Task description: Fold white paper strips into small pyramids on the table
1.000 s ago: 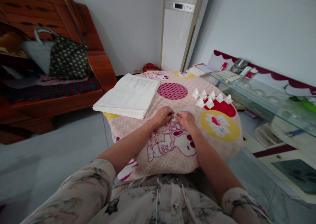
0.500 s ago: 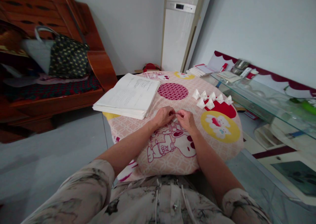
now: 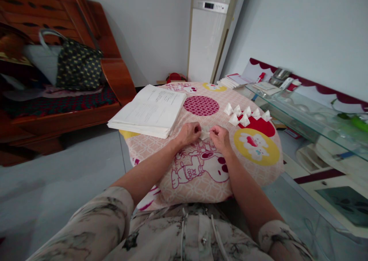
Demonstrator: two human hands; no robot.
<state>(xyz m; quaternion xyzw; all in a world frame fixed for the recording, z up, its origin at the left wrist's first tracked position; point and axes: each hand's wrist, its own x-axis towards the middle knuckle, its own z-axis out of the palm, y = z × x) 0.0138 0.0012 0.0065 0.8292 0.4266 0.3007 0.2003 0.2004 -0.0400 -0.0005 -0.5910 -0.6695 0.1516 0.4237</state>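
White paper piece (image 3: 204, 134) sits between the left hand (image 3: 189, 134) and the right hand (image 3: 220, 138), near the middle of the table (image 3: 258, 173); whether it rests on the tablecloth (image 3: 195, 195) or is lifted slightly cannot be told. Its visible length runs crosswise, from one hand toward the other, roughly level, with both ends partly covered by fingers. To the left, the paper stack (image 3: 149, 110) has its near right corner not far from the left hand. To the right, seven folded paper pyramids (image 3: 244, 121) stand points up in two rows, five behind and two in front, some on a red patch of the print. Patterned fabric stretches from the hands to the table's rounded right edge, beyond which lies the glass shelf (image 3: 316, 117); the near edge meets the person's floral shirt (image 3: 161, 238). Both forearms slant inward from the lower sides, sleeves ending near the elbows. Each hand, knuckles up, pinches an end of the piece between thumb and curled fingers, though exact contact is too small to see.
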